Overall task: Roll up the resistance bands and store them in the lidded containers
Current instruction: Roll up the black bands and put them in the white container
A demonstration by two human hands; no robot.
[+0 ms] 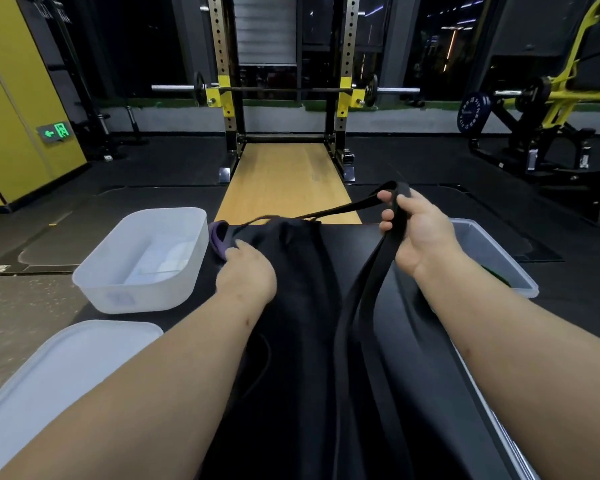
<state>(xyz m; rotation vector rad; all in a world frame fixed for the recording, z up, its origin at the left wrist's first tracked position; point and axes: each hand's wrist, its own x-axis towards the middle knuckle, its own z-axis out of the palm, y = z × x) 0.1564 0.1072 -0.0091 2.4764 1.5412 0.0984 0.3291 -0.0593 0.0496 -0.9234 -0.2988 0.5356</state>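
A person on a black bench (413, 323) lifts a black band (343, 341) in the right hand (418, 233), fingers curled round it near the top of its loop. One strand hangs down from the hand towards the lap and another runs off towards the left hand, apparently raised so the band hangs straight and free of tangles before rolling. The left hand (246, 271) lies low on dark material draped over the bench, its fingertips at a purple band (218, 241) just beyond them; whether it pinches that band or only steadies it cannot be told. Just outside the left hand stands an open tub (94, 278) with no band visible in it, seemingly ready to take a roll, and its lid (66, 368) lies nearer the body beside the left forearm. Beyond the right wrist a second tub (482, 237) holds something green, mostly hidden by the forearm.
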